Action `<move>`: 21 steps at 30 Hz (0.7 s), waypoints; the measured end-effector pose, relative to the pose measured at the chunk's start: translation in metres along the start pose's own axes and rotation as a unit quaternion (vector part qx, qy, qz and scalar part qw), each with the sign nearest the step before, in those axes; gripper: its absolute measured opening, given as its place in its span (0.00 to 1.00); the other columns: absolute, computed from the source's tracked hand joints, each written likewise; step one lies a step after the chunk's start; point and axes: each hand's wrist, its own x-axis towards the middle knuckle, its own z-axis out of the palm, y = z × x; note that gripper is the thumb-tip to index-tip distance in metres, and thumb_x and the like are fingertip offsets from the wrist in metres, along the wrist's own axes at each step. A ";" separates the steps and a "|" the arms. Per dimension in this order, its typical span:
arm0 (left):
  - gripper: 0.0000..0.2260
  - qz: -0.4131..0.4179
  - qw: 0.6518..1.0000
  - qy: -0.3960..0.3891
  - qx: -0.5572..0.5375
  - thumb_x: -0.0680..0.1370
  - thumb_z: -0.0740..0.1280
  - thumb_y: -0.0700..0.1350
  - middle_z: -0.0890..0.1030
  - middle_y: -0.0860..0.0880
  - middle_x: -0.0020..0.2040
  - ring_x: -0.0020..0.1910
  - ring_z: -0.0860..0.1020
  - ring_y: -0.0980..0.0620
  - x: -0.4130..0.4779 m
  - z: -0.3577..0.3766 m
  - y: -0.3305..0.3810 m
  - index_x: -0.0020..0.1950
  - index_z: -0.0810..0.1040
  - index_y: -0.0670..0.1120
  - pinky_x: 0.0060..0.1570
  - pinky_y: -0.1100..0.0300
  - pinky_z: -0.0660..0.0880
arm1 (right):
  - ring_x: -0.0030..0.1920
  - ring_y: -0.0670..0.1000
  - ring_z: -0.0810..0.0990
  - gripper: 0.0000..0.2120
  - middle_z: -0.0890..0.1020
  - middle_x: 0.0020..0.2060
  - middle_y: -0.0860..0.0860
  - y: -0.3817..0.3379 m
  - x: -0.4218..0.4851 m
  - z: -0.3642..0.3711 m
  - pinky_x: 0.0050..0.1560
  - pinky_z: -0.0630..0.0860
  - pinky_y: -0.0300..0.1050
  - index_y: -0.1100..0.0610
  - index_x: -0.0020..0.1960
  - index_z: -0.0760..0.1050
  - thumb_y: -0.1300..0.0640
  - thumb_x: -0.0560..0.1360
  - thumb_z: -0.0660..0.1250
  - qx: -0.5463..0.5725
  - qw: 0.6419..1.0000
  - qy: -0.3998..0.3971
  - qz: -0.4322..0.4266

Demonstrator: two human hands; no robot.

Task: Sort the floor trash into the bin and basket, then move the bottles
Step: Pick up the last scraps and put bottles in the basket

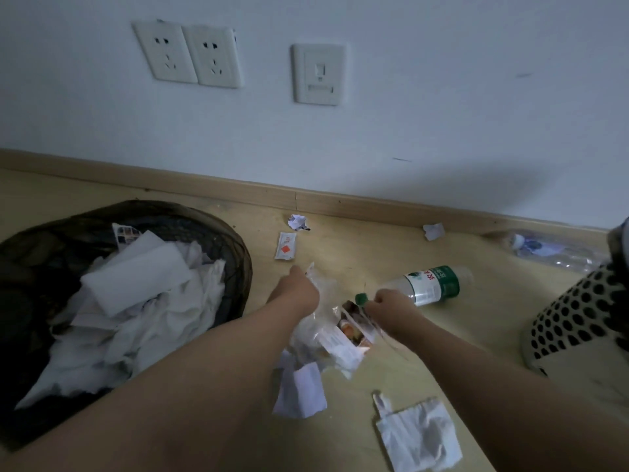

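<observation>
Gripping a crumpled wrapper (326, 332) at frame centre, left hand (297, 294) and right hand (386, 306) both curled round it. Bin (235, 253) stood lower left; bottle (432, 284) lay centre right.

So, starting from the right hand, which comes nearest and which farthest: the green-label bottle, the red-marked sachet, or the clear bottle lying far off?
1. Green-label bottle: just beside the right hand.
2. Red-marked sachet: off to the left, further back.
3. Clear bottle: far off to the right.
</observation>
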 end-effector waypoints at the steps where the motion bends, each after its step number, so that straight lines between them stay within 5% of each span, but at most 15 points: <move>1: 0.20 -0.002 1.000 0.011 -0.005 0.80 0.54 0.37 0.67 0.39 0.69 0.67 0.69 0.41 -0.002 -0.004 0.000 0.72 0.58 0.41 0.62 0.51 0.69 | 0.33 0.49 0.68 0.12 0.71 0.33 0.51 -0.007 -0.004 -0.005 0.35 0.66 0.41 0.56 0.35 0.67 0.59 0.77 0.59 0.037 0.999 0.020 0.000; 5: 0.21 -0.007 0.999 0.043 -0.028 0.80 0.53 0.36 0.67 0.38 0.69 0.67 0.69 0.41 -0.008 -0.016 -0.002 0.73 0.56 0.41 0.63 0.51 0.68 | 0.36 0.52 0.68 0.11 0.69 0.32 0.53 -0.026 -0.019 -0.034 0.35 0.64 0.42 0.58 0.35 0.66 0.60 0.76 0.58 0.194 0.978 0.077 0.018; 11: 0.19 -0.027 0.989 0.005 -0.144 0.81 0.52 0.38 0.69 0.39 0.68 0.63 0.71 0.42 -0.020 -0.008 0.009 0.72 0.59 0.40 0.62 0.56 0.69 | 0.32 0.50 0.70 0.08 0.71 0.32 0.54 -0.035 -0.032 -0.052 0.33 0.66 0.41 0.61 0.40 0.67 0.62 0.78 0.56 0.358 0.931 0.059 0.023; 14: 0.20 -0.047 0.965 -0.006 -0.257 0.81 0.52 0.39 0.68 0.40 0.68 0.59 0.71 0.44 -0.034 -0.016 0.029 0.73 0.58 0.43 0.60 0.53 0.70 | 0.35 0.52 0.71 0.08 0.72 0.34 0.55 -0.047 -0.038 -0.057 0.39 0.69 0.45 0.61 0.40 0.69 0.63 0.78 0.58 0.426 0.904 0.044 0.008; 17: 0.25 -0.049 0.925 -0.016 -0.376 0.80 0.53 0.38 0.65 0.41 0.71 0.65 0.69 0.43 -0.040 -0.033 0.041 0.77 0.52 0.46 0.66 0.51 0.66 | 0.32 0.51 0.70 0.10 0.71 0.32 0.54 -0.063 -0.047 -0.066 0.34 0.66 0.43 0.59 0.36 0.69 0.65 0.76 0.59 0.438 0.897 0.056 -0.009; 21: 0.19 -0.048 0.875 -0.016 -0.481 0.79 0.58 0.39 0.74 0.38 0.64 0.62 0.74 0.40 -0.037 -0.059 0.045 0.70 0.67 0.41 0.65 0.46 0.70 | 0.29 0.49 0.66 0.11 0.67 0.30 0.53 -0.087 -0.067 -0.072 0.29 0.63 0.39 0.58 0.36 0.66 0.66 0.76 0.59 0.435 0.898 0.061 -0.033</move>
